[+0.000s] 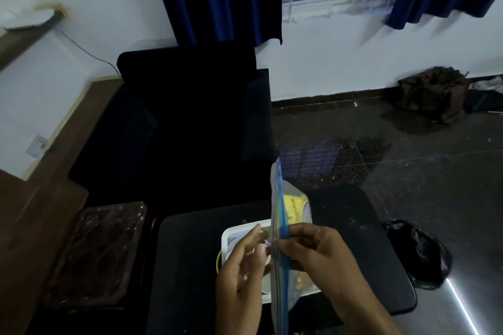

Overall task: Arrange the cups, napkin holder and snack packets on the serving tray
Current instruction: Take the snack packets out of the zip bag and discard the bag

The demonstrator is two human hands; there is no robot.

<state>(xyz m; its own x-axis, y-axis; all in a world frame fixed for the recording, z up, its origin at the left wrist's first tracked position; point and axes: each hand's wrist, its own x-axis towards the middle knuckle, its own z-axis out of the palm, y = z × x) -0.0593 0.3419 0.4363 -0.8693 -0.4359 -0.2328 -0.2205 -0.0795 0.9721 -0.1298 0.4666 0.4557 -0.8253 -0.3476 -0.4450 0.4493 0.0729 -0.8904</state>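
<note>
**A:** Over the white tray (227,236), at the near middle of the black table (353,226): I've got a snack packet (283,228) up on edge between both hands. Status is mid-task, I'd say.

**B:** Grip?

**A:** Right hand (324,255) pinched on the packet's blue edge strip, thumb and fingers closed on it. Left hand (242,266) is on the other face, fingers loosely spread. Touching or just beside the film, can't tell which. So right is holding, left is steadying at best.

**B:** What's on the tray already?

**A:** Hard to call. Something pale and round shows behind my left hand, plus a yellow rim at the tray's left edge. Could be cups. Too dark and too covered to confirm. No napkin holder that I can make out.

**B:** So what's left?

**A:** This packet isn't down yet. It hangs above the tray, not resting on it. Cups and napkin holder: unverified. Judging from that, more than half is still open or unconfirmed.

**B:** Packet condition?

**A:** Clear, thin film, blue band along one long edge, yellow contents showing through the upper part and again low down. Top end pokes well above my hands. Looks limp, so it'll flop if I let go one-handed.

**B:** Surroundings?

**A:** Dark armchair (190,122) beyond the table, patterned brown tray (100,250) off to the left, black bag (419,253) on the floor to the right.
</note>
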